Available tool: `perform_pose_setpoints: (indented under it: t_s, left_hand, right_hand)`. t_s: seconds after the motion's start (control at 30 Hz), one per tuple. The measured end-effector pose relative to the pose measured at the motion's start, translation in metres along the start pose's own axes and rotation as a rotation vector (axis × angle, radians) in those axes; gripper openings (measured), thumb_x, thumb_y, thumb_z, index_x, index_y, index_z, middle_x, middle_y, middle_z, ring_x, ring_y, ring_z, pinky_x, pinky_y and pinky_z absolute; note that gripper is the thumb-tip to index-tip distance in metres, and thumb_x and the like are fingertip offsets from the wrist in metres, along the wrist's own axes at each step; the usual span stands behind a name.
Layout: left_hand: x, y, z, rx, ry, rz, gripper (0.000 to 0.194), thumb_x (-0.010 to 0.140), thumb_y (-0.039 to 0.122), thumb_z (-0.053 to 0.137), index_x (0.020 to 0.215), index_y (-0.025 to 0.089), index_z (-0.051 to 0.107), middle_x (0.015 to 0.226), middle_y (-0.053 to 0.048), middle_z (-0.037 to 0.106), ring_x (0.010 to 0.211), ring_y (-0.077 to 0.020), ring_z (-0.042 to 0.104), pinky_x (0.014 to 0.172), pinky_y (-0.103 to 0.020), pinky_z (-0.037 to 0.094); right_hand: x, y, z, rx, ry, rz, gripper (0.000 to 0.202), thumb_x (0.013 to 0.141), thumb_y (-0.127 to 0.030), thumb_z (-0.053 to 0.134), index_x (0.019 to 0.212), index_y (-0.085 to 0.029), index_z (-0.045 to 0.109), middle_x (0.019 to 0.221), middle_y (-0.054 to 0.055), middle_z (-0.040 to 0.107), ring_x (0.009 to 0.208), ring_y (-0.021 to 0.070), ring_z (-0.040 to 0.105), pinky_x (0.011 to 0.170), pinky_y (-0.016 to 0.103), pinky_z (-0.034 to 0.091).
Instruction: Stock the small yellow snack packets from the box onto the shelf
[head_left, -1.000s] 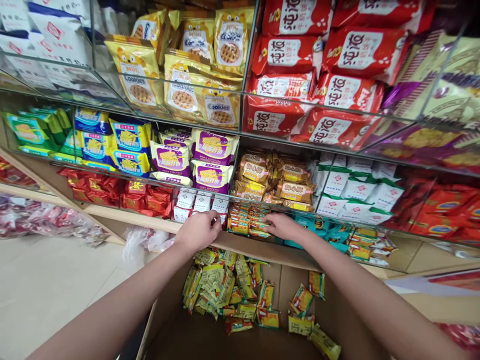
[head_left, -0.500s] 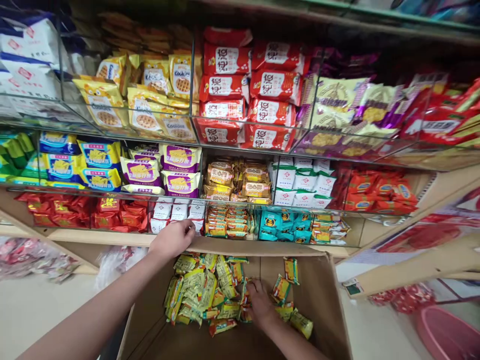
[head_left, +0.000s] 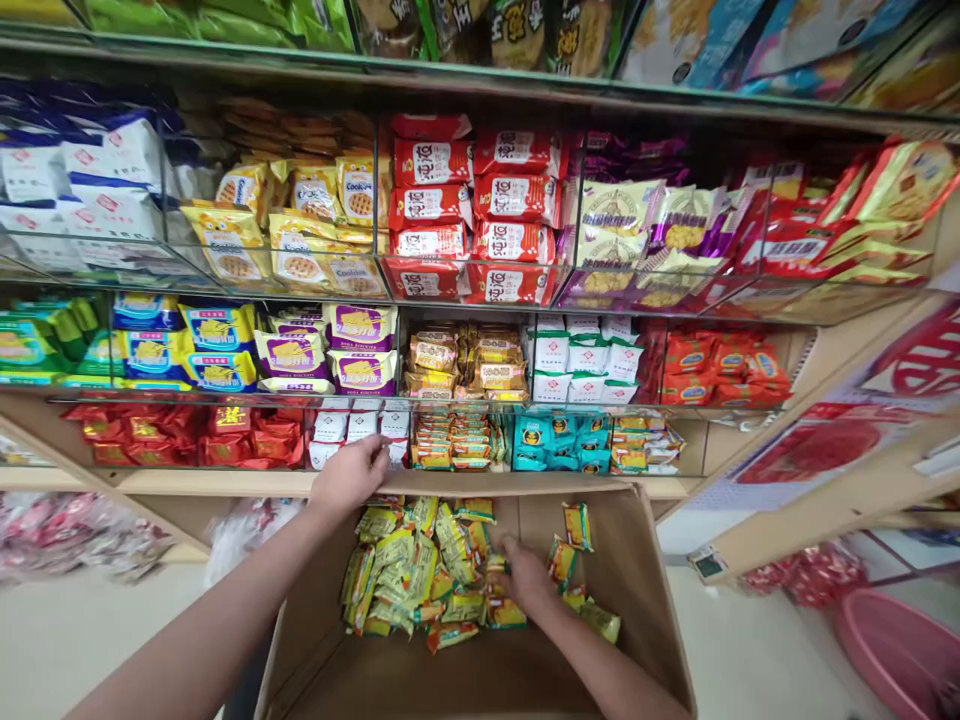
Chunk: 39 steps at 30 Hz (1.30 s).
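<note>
An open cardboard box [head_left: 420, 690] stands in front of the shelves, with many small yellow-green packets [head_left: 405, 560] inside, mostly on its left and middle. My left hand [head_left: 351, 478] rests on the box's far left edge, fingers curled around something I cannot make out, just below small white packets [head_left: 361, 425] on the lowest shelf. Inside the box, my right hand [head_left: 525, 575] has its fingers bent on a small yellow packet [head_left: 496, 565] among the others. A few packets lie to the right of that hand.
Shelves with clear dividers hold red packs [head_left: 517, 240], yellow cookie packs [head_left: 232, 245], teal packets [head_left: 562, 440] and orange-green packets [head_left: 457, 440]. A pink basin [head_left: 892, 650] stands on the floor at the right. Plastic bags [head_left: 251, 530] lie under the lowest shelf.
The view has tilted up, showing more of the top shelf. My right hand has shifted slightly up among the packets, its fingers now drawn together at one. My left hand stays at the box edge.
</note>
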<state>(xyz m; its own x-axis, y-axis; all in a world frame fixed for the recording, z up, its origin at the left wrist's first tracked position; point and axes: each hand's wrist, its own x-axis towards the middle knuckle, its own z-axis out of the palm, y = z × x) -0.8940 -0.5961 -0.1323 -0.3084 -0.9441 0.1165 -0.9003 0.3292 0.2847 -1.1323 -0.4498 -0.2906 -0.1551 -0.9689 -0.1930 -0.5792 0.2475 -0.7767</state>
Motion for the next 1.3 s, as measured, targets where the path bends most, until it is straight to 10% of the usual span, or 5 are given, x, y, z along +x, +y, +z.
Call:
perform_pose_setpoints:
  t_s: [0.17,0.37,0.8,1.3]
  left_hand:
    - [-0.063,0.044,0.022,-0.440,0.098,0.379,0.030,0.080,0.030,0.039,0.105,0.019,0.050,0.102,-0.009,0.056,0.098,-0.0192,0.049,0.088,-0.032,0.037]
    - [-0.120,0.103,0.075,-1.059,-0.300,0.000,0.034,0.081,0.044,0.037,0.102,0.019,0.046,0.077,-0.002,0.052,0.061,-0.0122,0.050,0.053,-0.024,0.043]
    - [-0.122,0.099,0.081,-1.110,-0.289,-0.261,0.032,0.078,0.053,0.033,0.070,0.023,0.038,0.053,0.007,0.033,0.036,-0.0080,0.033,0.032,-0.021,0.031]
    - [-0.097,0.072,0.077,-0.572,-0.076,0.178,0.022,0.081,0.039,0.034,0.069,0.026,0.047,0.061,0.002,0.056,0.057,-0.0148,0.054,0.057,-0.022,0.042]
  right_hand:
    - [-0.037,-0.028,-0.021,0.437,0.098,0.022,0.026,0.078,-0.040,0.043,0.090,-0.017,0.046,0.090,0.005,0.057,0.078,0.0161,0.056,0.068,0.030,0.045]
    - [-0.073,-0.066,-0.020,1.185,0.090,0.111,0.027,0.067,-0.037,0.062,0.080,-0.019,0.048,0.079,0.000,0.056,0.061,0.0116,0.054,0.058,0.026,0.046]
    - [-0.075,-0.064,0.004,0.677,0.337,0.063,0.045,0.082,-0.053,0.029,0.069,-0.018,0.054,0.063,0.003,0.057,0.058,0.0153,0.052,0.052,0.024,0.039]
    - [-0.080,-0.060,0.007,0.285,0.418,-0.096,0.045,0.084,-0.049,0.022,0.060,-0.022,0.050,0.055,0.002,0.053,0.054,0.0156,0.051,0.052,0.025,0.035]
